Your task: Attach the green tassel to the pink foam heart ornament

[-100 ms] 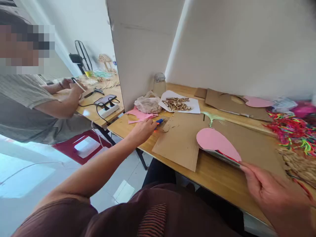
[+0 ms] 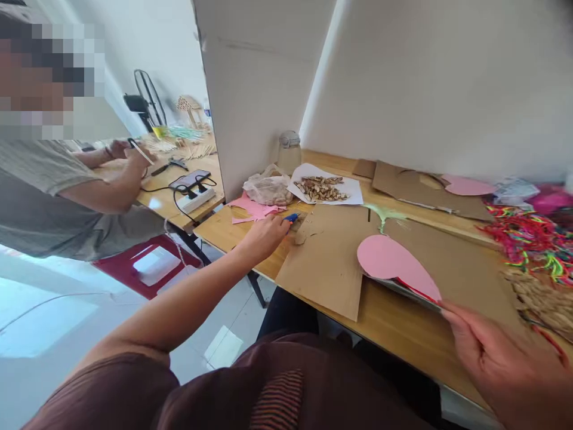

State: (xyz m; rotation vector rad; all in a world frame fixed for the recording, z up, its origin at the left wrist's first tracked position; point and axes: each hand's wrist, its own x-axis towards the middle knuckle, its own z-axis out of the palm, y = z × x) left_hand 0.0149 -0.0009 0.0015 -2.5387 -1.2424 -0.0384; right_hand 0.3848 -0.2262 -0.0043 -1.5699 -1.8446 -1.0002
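Left hand (image 2: 264, 234) is closed over a small blue-tipped tool (image 2: 292, 217) near the desk's (image 2: 403, 334) left corner, beside pink paper scraps (image 2: 253, 209). Right hand (image 2: 501, 352) pinches the narrow end of a pink teardrop cutout (image 2: 394, 263) at the front edge, lifting it off the brown cardboard sheet (image 2: 326, 263). Cutout: flat, smooth pink face, a darker layer showing along its near edge. Probably light and fairly stiff, creasing if bent; best held by the rim. A co-worker's hands (image 2: 128, 152) work at the next table.
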